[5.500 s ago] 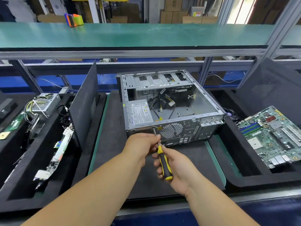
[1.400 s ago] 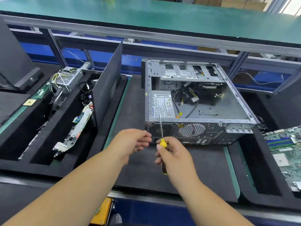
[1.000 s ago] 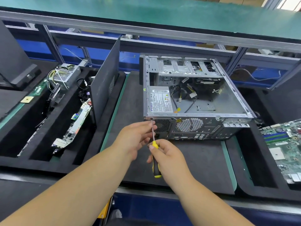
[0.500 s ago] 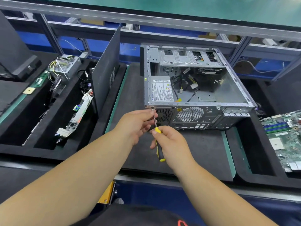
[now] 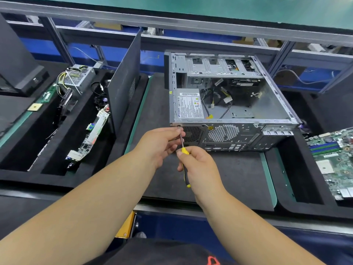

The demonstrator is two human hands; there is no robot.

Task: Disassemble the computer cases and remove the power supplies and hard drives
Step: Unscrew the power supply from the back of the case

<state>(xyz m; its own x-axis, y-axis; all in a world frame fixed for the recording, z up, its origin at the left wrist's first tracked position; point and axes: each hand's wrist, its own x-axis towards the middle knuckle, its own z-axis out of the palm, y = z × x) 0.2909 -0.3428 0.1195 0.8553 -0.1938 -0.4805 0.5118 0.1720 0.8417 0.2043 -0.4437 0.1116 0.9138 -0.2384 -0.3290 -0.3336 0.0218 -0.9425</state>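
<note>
Dark bench mat — open computer case resting directly on it.

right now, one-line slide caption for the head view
Right hand drives a yellow-handled screwdriver into the open computer case rear corner while the left hand steadies the shaft.

Electronics teardown workshop — foam trays; loose motherboard; green-topped bench.

The right hand covers most of the yellow-and-black screwdriver handle. The green circuit board at the desk's right edge is cut off. The white sticker's words are too small.
</note>
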